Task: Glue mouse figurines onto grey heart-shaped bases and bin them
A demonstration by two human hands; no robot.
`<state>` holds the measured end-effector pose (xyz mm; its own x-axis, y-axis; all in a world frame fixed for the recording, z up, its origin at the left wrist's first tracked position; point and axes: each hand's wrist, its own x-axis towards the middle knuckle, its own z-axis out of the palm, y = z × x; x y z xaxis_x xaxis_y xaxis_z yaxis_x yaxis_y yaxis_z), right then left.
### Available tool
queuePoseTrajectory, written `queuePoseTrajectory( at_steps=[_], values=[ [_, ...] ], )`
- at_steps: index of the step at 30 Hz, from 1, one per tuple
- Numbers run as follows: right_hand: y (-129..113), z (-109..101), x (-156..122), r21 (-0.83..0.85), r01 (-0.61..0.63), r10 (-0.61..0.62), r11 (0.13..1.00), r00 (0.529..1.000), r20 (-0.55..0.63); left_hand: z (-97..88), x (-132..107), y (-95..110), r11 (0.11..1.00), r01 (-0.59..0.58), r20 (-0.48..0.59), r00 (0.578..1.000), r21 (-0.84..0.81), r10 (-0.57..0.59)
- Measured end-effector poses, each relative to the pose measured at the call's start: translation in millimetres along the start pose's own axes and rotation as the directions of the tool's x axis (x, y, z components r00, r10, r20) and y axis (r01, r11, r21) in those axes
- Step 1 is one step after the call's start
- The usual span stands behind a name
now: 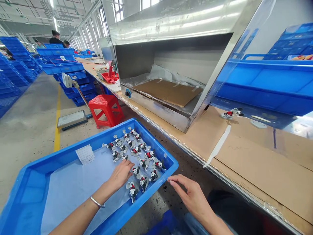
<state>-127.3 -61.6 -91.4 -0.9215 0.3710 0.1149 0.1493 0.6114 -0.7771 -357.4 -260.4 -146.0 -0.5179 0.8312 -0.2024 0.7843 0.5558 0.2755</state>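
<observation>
My left hand [121, 173], a silver bangle on its wrist, reaches into a large blue plastic tray [26, 182]. Its thumb and fingers close around a small black, white and red mouse figurine [136, 170], partly covered by the fingertips. Several similar figurines, such as one at the front [132, 192], lie in loose rows on the white sheet [73, 189] lining the tray. Just outside the tray's right corner is my right hand [190, 192], fingers loosely bent, thumb slightly apart from the index finger, nothing visible between them.
A metal hood [171, 29] with cardboard inside stands on the workbench [244, 147]. Another mouse figurine [231, 113] lies at the right, near a blue bin [264, 78]. A paper label [85, 154] lies in the tray. Beyond are a red stool [106, 111] and a platform scale [72, 119].
</observation>
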Motion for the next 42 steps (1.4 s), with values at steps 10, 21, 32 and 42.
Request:
queuePoseTrajectory(
  at_steps=[10, 21, 32, 42],
  values=[
    [19, 0, -32, 0.011, -0.031, 0.032, 0.999, 0.998, -0.053, 10.6, 15, -15, 0.993, 0.113, -0.069, 0.991, 0.015, -0.112],
    [19, 0, -38, -0.006, -0.004, 0.003, 1.0, 0.999, -0.033, 3.3, 8, -19, 0.966, 0.15, -0.103, 0.979, -0.209, -0.174],
    [24, 4, -55, 0.015, -0.043, 0.043, 0.999, 0.999, -0.023, 49.8, -47, 2, 0.753, 0.303, 0.192, 0.953, -0.584, -0.234],
    [33, 2, -64, -0.013, 0.011, -0.012, 1.0, 0.998, -0.066, 61.7, -41, -17, 0.55, 0.344, 0.182, 0.927, -0.761, -0.328]
  ],
)
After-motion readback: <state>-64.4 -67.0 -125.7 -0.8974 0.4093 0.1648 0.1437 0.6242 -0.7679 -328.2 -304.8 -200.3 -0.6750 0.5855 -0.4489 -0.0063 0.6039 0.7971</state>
